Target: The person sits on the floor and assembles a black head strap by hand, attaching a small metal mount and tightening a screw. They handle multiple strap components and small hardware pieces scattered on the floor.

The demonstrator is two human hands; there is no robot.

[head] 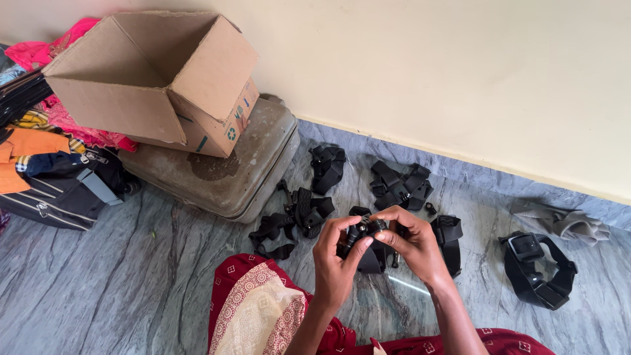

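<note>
- Left hand (336, 260): fingers curled closed around a black strap mount (365, 231), thumb on its near side.
- Right hand (413, 242): fingertips pinched shut on the same mount from the other side.
- Mount held above the grey marble floor (131, 276), in front of the person's red patterned garment (256, 309).
- More black strap mounts (399, 185) lie on the floor beyond the hands; another one (539, 269) well apart at right.
- Open cardboard box (158, 79) rests on a worn suitcase (230, 171), upper left.

I see bare grey floor (131, 276) open to my left, black strap mounts (309, 210) crowding ahead; old suitcase (223, 171) and cardboard box (158, 79) blocking far left; strap mount (536, 269) and grey cloth (572, 222) right, clear floor between
</note>
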